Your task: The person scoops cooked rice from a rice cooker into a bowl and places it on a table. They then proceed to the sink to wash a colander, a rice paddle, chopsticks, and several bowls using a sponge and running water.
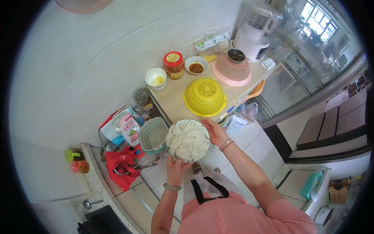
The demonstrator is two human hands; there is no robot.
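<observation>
"Just off the table's (167, 99) near edge, that's the big bowl (207, 150), rt? Who's got it?"

"Both hands. L hand (178, 165) grips the near side, R hand (215, 130) the right side. Neither's wide; each is closed on the bowl. Can't tell how the fingers sit underneath, they're hidden."

"Heavy, d'you think?"

"Prob. mod. heavy: the white heap (187, 139) fills it nr the brim. Bowl itself looks stiff + smooth; ceramic or enamel, can't tell which. If ceramic, it'd chip or break if dropped."

"Slippery?"

"Maybe a bit, esp. w/ damp or dusty fingers. Heap looks soft + loose, so a tilt cd send some over the rim."

"Best hold, then?"

"Opp. sides, thumbs on the rim, fingers well under the wall, kept lvl. Thumbs out of the heap, I'd say."

"What's close by?"

"Yellow strainer (205, 97), upside down on the table, just beyond the bowl. Pale green basket (152, 136) just to the L, below tabletop ht. Further back on the table, a red-lidded jar (173, 65) + a small bowl of dark sauce (196, 68)."
</observation>
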